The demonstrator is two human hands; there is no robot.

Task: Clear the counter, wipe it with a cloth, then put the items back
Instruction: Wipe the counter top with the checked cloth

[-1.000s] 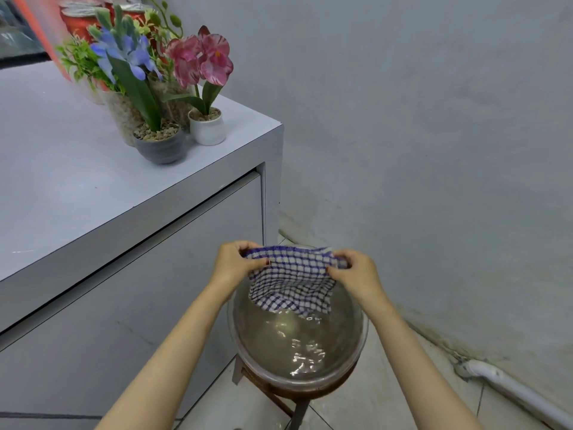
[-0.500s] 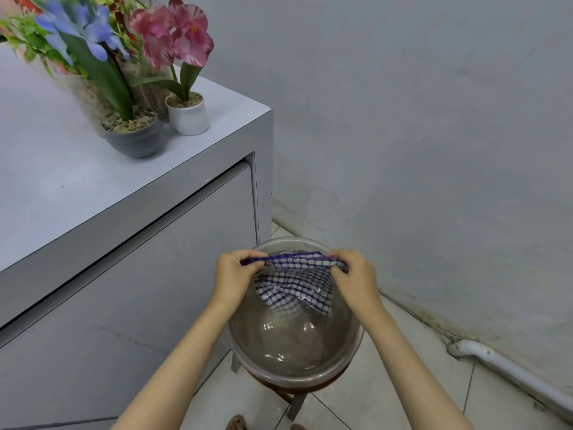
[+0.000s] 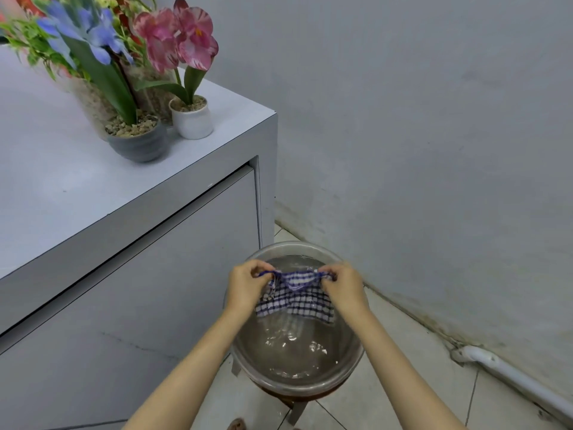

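A blue-and-white checked cloth [image 3: 296, 297] hangs over a clear bowl of water [image 3: 297, 384] that stands on a low wooden stool. My left hand [image 3: 246, 285] pinches its upper left corner and my right hand [image 3: 342, 287] pinches the upper right corner. The cloth's lower edge dips at the water's surface. To the upper left is the pale grey counter [image 3: 62, 187]. At its far corner stand a grey pot with a blue flower [image 3: 139, 142] and a white pot with a pink flower [image 3: 192, 119].
More plants and red items crowd behind the pots at the top left. A grey wall runs along the right, with a white pipe [image 3: 511, 378] at its foot. The floor is tiled. The counter's front panel [image 3: 139, 290] is just left of the bowl.
Both hands have lowered the cloth toward the water and bunched its top edge; the water ripples. The view has tilted down and shifted, so the counter sits higher in the frame.
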